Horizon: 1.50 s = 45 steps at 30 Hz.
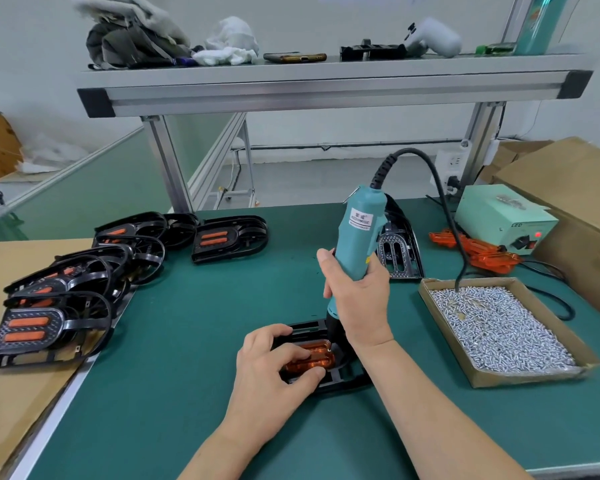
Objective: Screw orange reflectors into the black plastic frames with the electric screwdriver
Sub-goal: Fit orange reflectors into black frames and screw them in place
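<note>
**Two hands, one screw station: driver bit set at the reflector's right end**

One electric screwdriver [359, 230] stands nearly upright at centre frame, cable end up and bit end down. The right grip [359, 299] is wrapped fully round its lower body. Its bit meets the upper right end of one orange reflector [321, 356], which is seated in one black plastic frame [342, 380] on the green bench [187, 341], low and centre in the frame. The reflector's long axis runs roughly left to right, so the fastening point lies straight below the right grip. The left grip [274, 372] is the nearer to the reflector's body. Its curled fingers lie across the top and its thumb bears on the near edge, pinching the reflector into the frame.

Judged from this, the coming move is a downward drive along the tool's own axis; whether a screw sits on the bit cannot be told.

Counts:
- At least five finished frames [32, 327] are piled at the left.
- One or more empty frames [400, 252] lie behind the tool.
- One cardboard tray [527, 375] of screws [499, 327] sits at the right.
- One heap of loose reflectors [478, 252], number unclear, lies at the upper right.
</note>
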### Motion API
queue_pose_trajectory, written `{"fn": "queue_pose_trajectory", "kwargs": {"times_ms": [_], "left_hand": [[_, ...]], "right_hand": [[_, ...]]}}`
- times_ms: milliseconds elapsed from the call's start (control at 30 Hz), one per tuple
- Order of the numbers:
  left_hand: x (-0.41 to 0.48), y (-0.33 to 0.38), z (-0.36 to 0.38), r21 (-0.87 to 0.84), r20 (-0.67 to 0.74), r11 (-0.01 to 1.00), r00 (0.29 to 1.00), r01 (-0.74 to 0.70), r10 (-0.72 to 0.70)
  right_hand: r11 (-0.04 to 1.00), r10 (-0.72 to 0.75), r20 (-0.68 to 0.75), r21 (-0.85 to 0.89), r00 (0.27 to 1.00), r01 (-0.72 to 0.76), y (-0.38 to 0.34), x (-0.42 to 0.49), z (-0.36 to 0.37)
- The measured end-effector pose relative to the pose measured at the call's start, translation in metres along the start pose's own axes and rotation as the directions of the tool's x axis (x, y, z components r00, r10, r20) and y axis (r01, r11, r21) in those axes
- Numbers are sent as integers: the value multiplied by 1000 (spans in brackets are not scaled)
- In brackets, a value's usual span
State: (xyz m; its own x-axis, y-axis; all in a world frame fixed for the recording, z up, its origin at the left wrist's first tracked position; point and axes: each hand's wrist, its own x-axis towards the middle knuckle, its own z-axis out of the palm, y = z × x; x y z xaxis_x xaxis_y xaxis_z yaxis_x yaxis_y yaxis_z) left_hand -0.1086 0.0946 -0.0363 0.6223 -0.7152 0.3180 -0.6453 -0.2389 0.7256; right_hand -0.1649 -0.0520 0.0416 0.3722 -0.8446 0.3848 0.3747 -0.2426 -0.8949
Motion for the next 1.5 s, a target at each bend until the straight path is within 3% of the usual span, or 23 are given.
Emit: {"fn": "queue_pose_trajectory", "kwargs": {"times_ms": [167,300,433,567,667,767,967,1133,1500], "left_hand": [[0,2,-2,-3,9,1000,1000,5,-5],[-2,3,-4,-4,4,1000,1000,-5,5],[-3,5,-5,12,7,1000,1000,-20,20],[-3,6,-5,61,-1,997,999,-54,54],[2,13,-6,64,-25,995,997,-76,78],[18,29,-5,67,-5,990,992,-127,128],[60,75,15,78,236,941,923,-330,305],[87,116,56,48,324,908,866,-416,380],[118,156,130,145,394,930,882,-339,260]], "right_hand": [[996,-56,25,74,998,54,-13,0,-12],[990,-67,-42,124,997,72,-28,12,-32],[971,71,-203,237,977,-21,-29,25,-64],[909,269,-318,397,909,-131,-24,36,-98],[793,428,-275,571,861,-213,-19,41,-125],[731,473,-242,644,847,-224,-16,45,-150],[672,507,-172,693,845,-261,-12,46,-174],[634,546,-127,708,828,-309,-3,43,-179],[608,561,-110,728,821,-318,4,42,-183]]}}
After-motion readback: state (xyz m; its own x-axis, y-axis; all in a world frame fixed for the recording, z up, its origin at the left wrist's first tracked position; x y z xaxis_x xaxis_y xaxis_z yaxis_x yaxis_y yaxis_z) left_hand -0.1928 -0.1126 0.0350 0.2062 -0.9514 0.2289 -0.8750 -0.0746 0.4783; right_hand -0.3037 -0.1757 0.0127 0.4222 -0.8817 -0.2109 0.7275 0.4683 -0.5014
